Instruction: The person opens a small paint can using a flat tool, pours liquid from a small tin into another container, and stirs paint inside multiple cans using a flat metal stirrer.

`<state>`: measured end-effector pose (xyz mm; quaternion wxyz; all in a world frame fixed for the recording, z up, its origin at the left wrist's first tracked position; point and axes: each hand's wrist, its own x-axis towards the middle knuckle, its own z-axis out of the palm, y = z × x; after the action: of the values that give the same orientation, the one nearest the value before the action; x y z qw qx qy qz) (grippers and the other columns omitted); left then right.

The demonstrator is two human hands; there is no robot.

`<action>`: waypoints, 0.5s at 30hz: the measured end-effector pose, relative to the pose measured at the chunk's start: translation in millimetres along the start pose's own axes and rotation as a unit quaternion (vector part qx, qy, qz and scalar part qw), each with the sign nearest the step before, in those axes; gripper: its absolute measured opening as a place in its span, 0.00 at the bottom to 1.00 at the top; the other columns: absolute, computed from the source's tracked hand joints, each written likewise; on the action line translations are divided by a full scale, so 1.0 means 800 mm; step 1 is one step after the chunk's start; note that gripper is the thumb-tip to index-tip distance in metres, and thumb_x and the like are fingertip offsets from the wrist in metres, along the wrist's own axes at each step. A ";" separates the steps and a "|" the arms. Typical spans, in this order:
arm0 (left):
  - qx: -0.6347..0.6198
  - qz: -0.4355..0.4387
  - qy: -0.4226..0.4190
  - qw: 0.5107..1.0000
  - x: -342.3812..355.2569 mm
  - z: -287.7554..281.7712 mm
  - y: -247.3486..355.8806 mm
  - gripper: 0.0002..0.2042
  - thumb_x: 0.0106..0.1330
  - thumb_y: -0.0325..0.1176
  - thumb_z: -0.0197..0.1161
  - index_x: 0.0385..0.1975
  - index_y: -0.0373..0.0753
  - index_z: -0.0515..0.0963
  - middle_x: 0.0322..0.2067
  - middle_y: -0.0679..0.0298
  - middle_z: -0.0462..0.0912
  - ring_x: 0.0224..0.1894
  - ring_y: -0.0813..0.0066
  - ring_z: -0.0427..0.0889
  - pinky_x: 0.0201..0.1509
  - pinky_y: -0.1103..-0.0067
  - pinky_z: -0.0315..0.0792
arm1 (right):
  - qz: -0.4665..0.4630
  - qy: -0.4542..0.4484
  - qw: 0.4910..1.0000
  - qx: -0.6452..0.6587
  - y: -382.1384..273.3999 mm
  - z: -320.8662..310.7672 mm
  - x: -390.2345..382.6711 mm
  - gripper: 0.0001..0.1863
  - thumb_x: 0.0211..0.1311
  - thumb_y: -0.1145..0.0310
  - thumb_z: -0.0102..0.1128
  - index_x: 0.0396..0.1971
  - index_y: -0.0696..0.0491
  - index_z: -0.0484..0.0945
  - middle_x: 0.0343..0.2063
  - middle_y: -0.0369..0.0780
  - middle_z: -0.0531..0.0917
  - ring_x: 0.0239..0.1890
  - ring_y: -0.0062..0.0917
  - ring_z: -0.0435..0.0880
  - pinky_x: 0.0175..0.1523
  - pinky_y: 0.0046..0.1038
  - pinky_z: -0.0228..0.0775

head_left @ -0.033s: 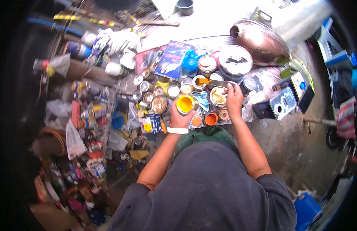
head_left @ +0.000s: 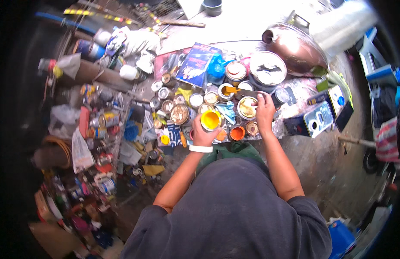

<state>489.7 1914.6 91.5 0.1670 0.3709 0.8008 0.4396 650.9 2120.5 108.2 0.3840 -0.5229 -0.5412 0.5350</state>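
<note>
Paint can [head_left: 210,120], yellow inside, sits a touch closer to the near edge of the table [head_left: 304,88] than in the earlier frame, the left hand [head_left: 203,134] wrapped around its side. The right hand [head_left: 265,111] matches that frame, pinching a flat spatula [head_left: 247,93] whose yellow-coated tip reaches the mouth of an open can [head_left: 226,97]. Along the near edge stands an orange-filled can [head_left: 237,134]; toward the far side lie a blue booklet [head_left: 193,64] and a white-topped bucket [head_left: 268,78], with a coppery vessel [head_left: 299,49] at the far right corner. Rectangular tins [head_left: 319,119] flank the right edge; jumbled containers [head_left: 105,121] crowd beyond the left edge.
</note>
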 end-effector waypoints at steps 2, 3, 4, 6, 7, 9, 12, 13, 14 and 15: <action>0.026 0.005 0.008 1.000 -0.035 0.000 0.004 0.45 0.45 0.39 0.85 0.63 0.37 0.65 0.53 0.49 0.75 0.58 0.48 0.73 0.64 0.58 0.67 | -0.007 -0.022 1.000 -0.014 -0.005 0.001 0.005 0.14 0.78 0.67 0.53 0.50 0.62 0.81 0.33 0.39 0.84 0.30 0.19 0.85 0.38 0.25 0.75; -0.007 -0.025 0.005 1.000 -0.050 0.006 -0.012 0.45 0.45 0.38 0.85 0.63 0.37 0.65 0.54 0.48 0.75 0.59 0.46 0.72 0.64 0.56 0.66 | -0.012 -0.033 0.999 -0.025 -0.007 0.003 0.005 0.14 0.78 0.67 0.53 0.50 0.62 0.81 0.33 0.39 0.84 0.30 0.19 0.85 0.38 0.25 0.75; 0.015 -0.029 0.013 0.999 -0.059 0.011 -0.018 0.44 0.45 0.37 0.84 0.63 0.37 0.65 0.55 0.49 0.75 0.59 0.46 0.72 0.64 0.57 0.66 | -0.018 -0.042 0.998 -0.036 -0.009 0.004 0.008 0.14 0.78 0.67 0.53 0.50 0.62 0.81 0.33 0.39 0.84 0.30 0.19 0.85 0.38 0.25 0.75; 0.030 -0.039 0.026 0.998 -0.071 0.030 -0.027 0.43 0.46 0.37 0.84 0.63 0.38 0.65 0.56 0.50 0.75 0.60 0.46 0.72 0.64 0.57 0.66 | -0.025 -0.058 0.996 -0.063 -0.017 0.006 0.010 0.14 0.78 0.67 0.53 0.50 0.62 0.81 0.33 0.39 0.84 0.30 0.19 0.85 0.38 0.26 0.75; 0.025 -0.044 0.028 0.998 -0.070 0.041 -0.030 0.43 0.46 0.37 0.83 0.63 0.38 0.66 0.57 0.51 0.76 0.60 0.46 0.72 0.64 0.57 0.66 | -0.034 -0.064 0.995 -0.070 -0.019 0.006 0.012 0.14 0.78 0.67 0.53 0.50 0.62 0.81 0.32 0.39 0.84 0.30 0.19 0.85 0.38 0.26 0.75; 0.019 -0.065 0.035 0.997 -0.062 0.059 -0.023 0.41 0.47 0.36 0.82 0.62 0.40 0.67 0.56 0.53 0.78 0.60 0.46 0.72 0.64 0.57 0.67 | -0.049 -0.074 0.993 -0.083 -0.021 0.007 0.016 0.15 0.78 0.66 0.53 0.51 0.62 0.81 0.32 0.38 0.84 0.30 0.19 0.84 0.38 0.26 0.75; 0.028 -0.060 0.046 0.997 -0.050 0.085 -0.027 0.38 0.48 0.35 0.80 0.61 0.40 0.68 0.53 0.51 0.80 0.57 0.45 0.75 0.65 0.57 0.66 | -0.057 -0.086 0.989 -0.101 -0.021 0.009 0.021 0.14 0.79 0.66 0.53 0.51 0.61 0.81 0.32 0.39 0.84 0.30 0.19 0.84 0.38 0.26 0.75; 0.024 -0.072 0.047 0.996 -0.048 0.092 -0.029 0.38 0.49 0.35 0.80 0.61 0.40 0.68 0.53 0.51 0.80 0.58 0.45 0.75 0.65 0.57 0.66 | -0.063 -0.090 0.988 -0.111 -0.023 0.010 0.022 0.14 0.79 0.66 0.53 0.51 0.61 0.81 0.33 0.39 0.84 0.30 0.19 0.84 0.38 0.25 0.76; 0.020 -0.084 0.047 0.995 -0.046 0.099 -0.031 0.38 0.49 0.35 0.80 0.61 0.40 0.68 0.53 0.52 0.80 0.59 0.45 0.75 0.66 0.57 0.66 | -0.060 -0.097 0.987 -0.111 -0.022 0.008 0.024 0.14 0.79 0.67 0.53 0.51 0.61 0.81 0.33 0.40 0.84 0.30 0.18 0.84 0.38 0.25 0.76; 0.019 -0.096 0.048 0.994 -0.045 0.100 -0.031 0.38 0.49 0.35 0.80 0.61 0.40 0.68 0.53 0.52 0.80 0.59 0.45 0.75 0.66 0.57 0.67 | -0.073 -0.094 0.986 -0.117 -0.021 0.008 0.025 0.13 0.79 0.68 0.53 0.51 0.61 0.80 0.32 0.39 0.84 0.29 0.18 0.84 0.37 0.24 0.75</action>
<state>549.9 1926.1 23.9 0.1627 0.2738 0.8479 0.4238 638.5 2140.9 120.9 0.3057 -0.4705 -0.6706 0.4853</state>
